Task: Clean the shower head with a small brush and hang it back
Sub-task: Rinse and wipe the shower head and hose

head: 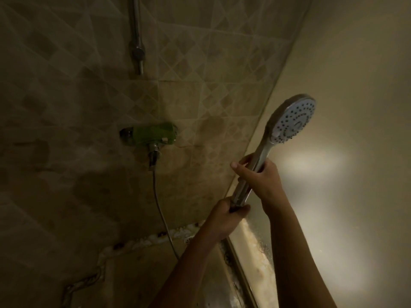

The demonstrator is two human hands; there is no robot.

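A chrome shower head (291, 120) with a round white spray face is held up in front of the frosted glass panel, its face turned toward me. My right hand (259, 174) is wrapped around the upper part of its handle. My left hand (226, 217) grips the bottom end of the handle, where the hose joins. The thin metal hose (159, 210) runs from the mixer valve down the wall and disappears behind my left forearm. No brush shows in the dim light.
A green-covered mixer valve (153, 134) is mounted on the tiled wall. Above it a chrome riser rail with a holder bracket (138, 52) runs up out of view. A frosted glass panel (344, 152) with a metal frame stands at the right.
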